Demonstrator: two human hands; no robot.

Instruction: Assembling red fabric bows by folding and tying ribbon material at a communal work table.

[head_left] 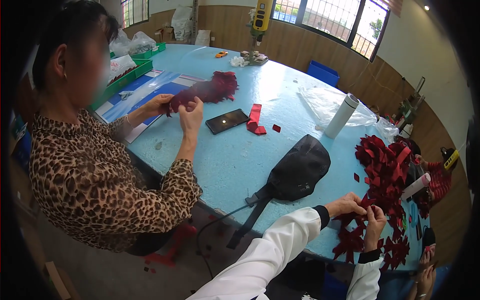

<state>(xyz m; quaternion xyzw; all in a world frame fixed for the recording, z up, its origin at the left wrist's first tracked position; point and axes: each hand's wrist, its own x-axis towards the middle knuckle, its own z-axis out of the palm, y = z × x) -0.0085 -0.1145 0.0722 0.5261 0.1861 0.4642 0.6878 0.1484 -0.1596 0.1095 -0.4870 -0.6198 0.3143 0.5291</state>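
At the near right edge of the blue table (225, 165), your left hand (348, 204) and your right hand (375, 222) meet over a dark red fabric piece (367, 203), thumbs and fingertips pinching it between them; both grips look light, though your fingers hide much of the piece, so you cannot tell from this view whether it joins the red clusters (351, 240) just below. Expect it to be light, limp and hard to crush, more apt to fold or flutter than to slip; thin edges like these probably fray if tugged, so take hold near a base or corner with the fingertips and leave the flat face free. The loose heap (375, 155) beyond your hands likely tangles, so lifting one leaf may drag its neighbours along. As for containers, the nearer green tray (127, 83) at the far left holds small dark red pieces and a whitish plastic bag (121, 65), and the farther green tray (161, 48) carries clear bags (142, 42) whose contents are too blurred to name; the blue bin (322, 74) by the wall hides its inside, and the white flask (342, 116) is capped, so what it holds does not show
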